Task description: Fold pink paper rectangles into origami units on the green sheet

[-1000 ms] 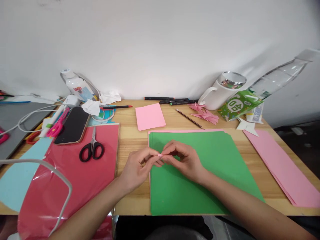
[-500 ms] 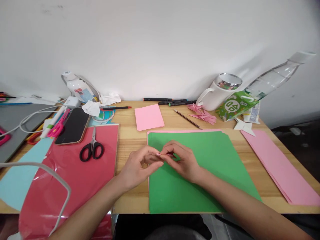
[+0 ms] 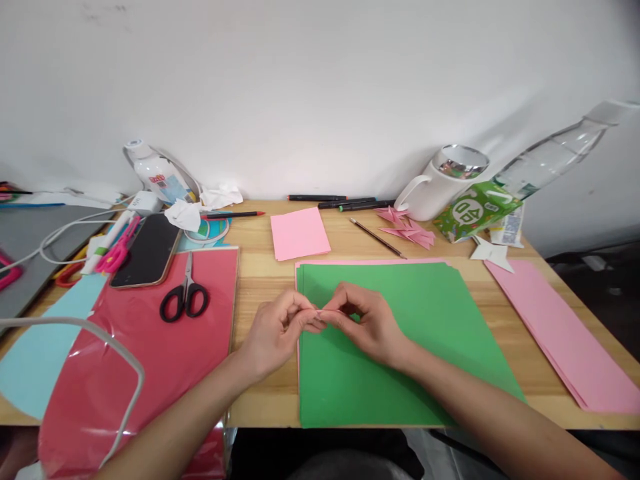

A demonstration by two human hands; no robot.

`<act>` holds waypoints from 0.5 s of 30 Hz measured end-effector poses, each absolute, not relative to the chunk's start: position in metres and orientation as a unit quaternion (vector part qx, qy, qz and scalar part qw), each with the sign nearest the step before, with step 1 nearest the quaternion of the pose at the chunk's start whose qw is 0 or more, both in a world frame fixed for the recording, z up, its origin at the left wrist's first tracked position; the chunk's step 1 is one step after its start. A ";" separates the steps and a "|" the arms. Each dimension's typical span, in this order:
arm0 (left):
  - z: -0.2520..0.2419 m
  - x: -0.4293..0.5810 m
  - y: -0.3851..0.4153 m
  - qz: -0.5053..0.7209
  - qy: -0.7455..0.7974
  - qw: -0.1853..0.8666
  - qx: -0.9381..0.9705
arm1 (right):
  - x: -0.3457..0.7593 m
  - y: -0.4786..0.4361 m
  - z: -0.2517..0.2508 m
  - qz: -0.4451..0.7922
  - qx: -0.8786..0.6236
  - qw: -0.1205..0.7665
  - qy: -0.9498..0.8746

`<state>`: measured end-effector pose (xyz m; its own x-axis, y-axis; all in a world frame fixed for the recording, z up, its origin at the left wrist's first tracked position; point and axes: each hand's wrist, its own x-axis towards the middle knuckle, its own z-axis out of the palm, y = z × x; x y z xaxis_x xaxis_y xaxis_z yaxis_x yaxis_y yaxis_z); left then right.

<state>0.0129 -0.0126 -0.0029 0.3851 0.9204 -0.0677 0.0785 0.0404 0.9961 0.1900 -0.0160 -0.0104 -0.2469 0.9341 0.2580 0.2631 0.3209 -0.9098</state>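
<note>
My left hand [image 3: 274,331] and my right hand [image 3: 365,321] meet over the left part of a green paper sheet [image 3: 430,333] on the wooden table. Both pinch a small folded pink paper piece [image 3: 320,312] between thumbs and fingertips. Most of that piece is hidden by the fingers. A small stack of pink paper [image 3: 299,233] lies just beyond the green sheet. Several folded pink paper pieces [image 3: 407,227] sit farther back to the right.
Black scissors [image 3: 184,299] rest on a red sheet [image 3: 150,360] at the left, beside a phone [image 3: 146,250]. A white mug [image 3: 443,181], green packet [image 3: 475,210], clear bottle [image 3: 555,157], markers [image 3: 340,201] and a pencil [image 3: 379,238] line the back. Long pink sheets [image 3: 565,333] lie at the right.
Both hands stay together over the green sheet. The fingers have shifted slightly on the pink piece, and less of it shows now than half a second ago.
</note>
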 end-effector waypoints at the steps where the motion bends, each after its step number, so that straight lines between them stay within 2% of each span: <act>1: -0.003 0.013 -0.012 0.354 0.417 0.592 0.592 | 0.190 -0.017 -0.010 0.389 -0.433 0.436 -0.686; 5: 0.000 0.015 -0.011 0.337 0.400 0.647 0.554 | 0.190 -0.016 -0.014 0.445 -0.441 0.448 -0.638; 10: 0.003 0.015 -0.008 0.380 0.403 0.657 0.512 | 0.189 -0.012 -0.018 0.543 -0.428 0.470 -0.549; 15: 0.005 0.014 -0.006 0.344 0.391 0.698 0.491 | 0.191 -0.014 -0.013 0.483 -0.432 0.455 -0.612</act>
<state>0.0144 -0.0062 0.0052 0.4572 0.8644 -0.2091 -0.0958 0.2816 0.9547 0.1907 -0.0137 -0.0134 -0.2140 0.9669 0.1393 0.0890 0.1613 -0.9829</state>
